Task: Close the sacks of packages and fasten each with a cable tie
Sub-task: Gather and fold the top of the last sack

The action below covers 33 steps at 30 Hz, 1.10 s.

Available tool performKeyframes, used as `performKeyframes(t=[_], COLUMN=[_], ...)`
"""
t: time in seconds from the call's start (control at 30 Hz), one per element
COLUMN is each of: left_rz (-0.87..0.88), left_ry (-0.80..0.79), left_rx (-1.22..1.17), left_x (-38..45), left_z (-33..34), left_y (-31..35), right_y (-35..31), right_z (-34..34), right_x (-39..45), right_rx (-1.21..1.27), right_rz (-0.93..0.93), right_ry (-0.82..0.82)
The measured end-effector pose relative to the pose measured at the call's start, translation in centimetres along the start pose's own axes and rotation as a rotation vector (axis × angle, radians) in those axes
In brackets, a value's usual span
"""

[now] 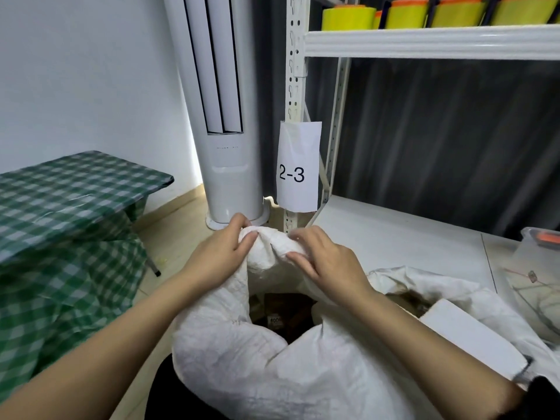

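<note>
Both hands' grip bunches white sack (242, 353) mouth over dark packages (280, 310).

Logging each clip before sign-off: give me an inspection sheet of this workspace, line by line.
Surface: white lower shelf board, bare part beside the sacks.
Job's things: white woven sack, mouth partly gathered, dark packages showing inside; second open sack to its right; no cable tie identifiable.
Clutter: clear plastic container with thin strands inside, on the shelf board.
Hands: left hand and right hand both grip the gathered sack rim.
Cables: nothing seen.
Surroundings: paper label 2-3 on the rack post, standing air conditioner, green checked table, yellow rolls on the upper shelf.
</note>
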<state>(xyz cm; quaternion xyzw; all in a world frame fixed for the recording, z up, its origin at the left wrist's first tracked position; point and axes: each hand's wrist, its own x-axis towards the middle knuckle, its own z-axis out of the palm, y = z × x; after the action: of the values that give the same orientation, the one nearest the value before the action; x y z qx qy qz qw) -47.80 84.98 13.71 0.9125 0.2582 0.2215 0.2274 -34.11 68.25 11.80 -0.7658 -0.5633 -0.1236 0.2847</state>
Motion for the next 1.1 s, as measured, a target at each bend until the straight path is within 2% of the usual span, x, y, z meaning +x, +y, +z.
performKeyframes(t=[0.03, 0.07, 0.13, 0.17, 0.23, 0.33, 0.4, 0.47, 0.53, 0.6, 0.67, 0.73, 0.8, 0.87, 0.9, 0.97, 1.03, 1.1], left_rz=[0.008, 0.055, 0.274, 0.408, 0.602, 0.638, 0.595, 0.471, 0.254, 0.094, 0.023, 0.071, 0.323, 0.585, 0.659, 0.669, 0.6, 0.491], left_ry=[-0.016, 0.042, 0.269, 0.321, 0.326, 0.265, 0.227, 0.188, 0.076, -0.03, -0.08, -0.01, 0.175, 0.209, 0.199, 0.158, 0.143, 0.121], left_rx=[0.02, 0.096, 0.308, 0.376, 0.437, 0.537, 0.562, 0.49, 0.348, 0.158, 0.07, 0.157, 0.346, 0.497, 0.541, 0.577, 0.575, 0.501], left_x=[-0.1, -0.3, -0.3, -0.2, 0.1, 0.7, 1.2, 1.5, 2.3, 2.6, 2.3, 1.9, 1.8, 2.1, 2.2, 2.4, 2.6, 3.0], left_z=[0.0, 0.0, 0.3, 0.5, 1.3, 2.2, 2.5, 2.4, 2.0, 1.8, 1.5, 1.4, 1.4, 2.1, 2.5, 3.3, 3.7, 3.8], left_y=[0.0, 0.0, 0.1, 0.4, 0.9, 1.4, 1.4, 1.5, 1.4, 1.2, 1.2, 1.5, 1.8, 2.3, 2.5, 2.8, 3.1, 3.5], right_y=[0.5, 1.0, 1.9, 2.3, 2.5, 1.9, 1.6, 1.5, 1.6, 2.0, 3.1, 3.7, 4.0, 3.8, 3.6, 3.1, 2.9, 3.1], right_z=[0.2, 0.2, -0.3, -0.7, -1.1, -1.6, -1.6, -1.2, -0.5, -0.2, -0.1, -0.5, -1.3, -1.7, -1.8, -2.0, -2.0, -1.8], right_x=[0.0, 0.3, 1.4, 2.1, 3.0, 3.1, 2.6, 1.8, 0.5, -0.5, -0.6, 0.0, 1.0, 2.0, 2.3, 2.5, 2.3, 1.6], right_rx=[0.034, 0.145, 0.497, 0.673, 0.909, 1.052, 0.876, 0.358, -0.093, -0.26, -0.287, -0.166, 0.134, 0.445, 0.585, 0.794, 0.723, 0.292], right_rz=[-0.021, -0.011, 0.099, 0.161, 0.223, 0.284, 0.281, 0.223, 0.119, 0.0, -0.076, -0.078, 0.016, 0.103, 0.138, 0.193, 0.211, 0.162], right_ry=[0.034, 0.046, -0.025, -0.091, -0.204, -0.285, -0.249, -0.209, -0.048, 0.122, 0.209, 0.167, 0.051, -0.079, -0.112, -0.134, -0.135, -0.121])
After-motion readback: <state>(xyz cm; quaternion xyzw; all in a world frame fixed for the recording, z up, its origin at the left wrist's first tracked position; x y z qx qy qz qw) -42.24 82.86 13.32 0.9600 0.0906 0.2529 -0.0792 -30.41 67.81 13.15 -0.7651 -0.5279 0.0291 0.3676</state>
